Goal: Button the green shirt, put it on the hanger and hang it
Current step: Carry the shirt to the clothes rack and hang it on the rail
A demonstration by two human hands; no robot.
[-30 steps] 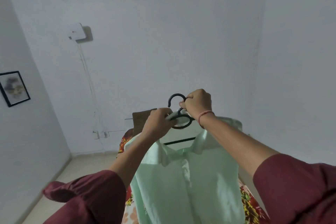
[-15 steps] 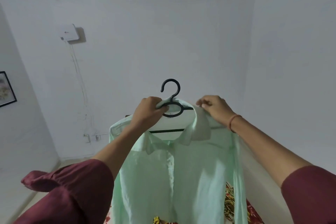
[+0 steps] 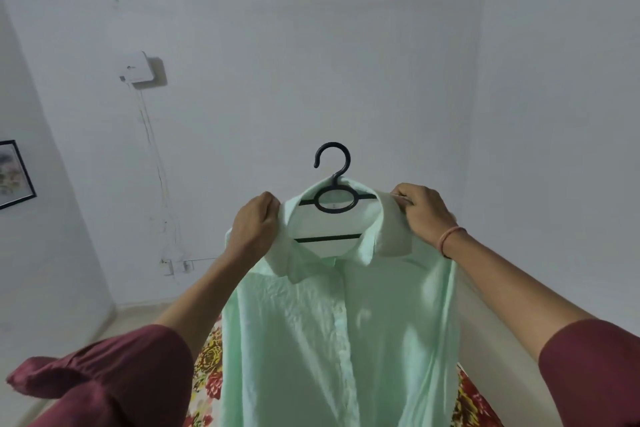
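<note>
Nearest the camera, two maroon sleeves frame the pale mint-green cotton shirt (image 3: 332, 340), which hangs in mid-air in front of the person above a red-and-yellow floral bedcover (image 3: 207, 367). Its placket looks buttoned; its long axis runs straight down, collar up, front toward the viewer. The left hand (image 3: 254, 230) has its fingers clamped on the shirt's shoulder beside the collar; the right hand (image 3: 420, 210) pinches the opposite collar edge. Beyond them the black plastic hanger (image 3: 334, 198) sits inside the neck, hook upright and opening left. The step looks like squaring the shirt on the hanger. Hanging it next calls for a rail or peg; none shows on the white wall (image 3: 311, 62).
</note>
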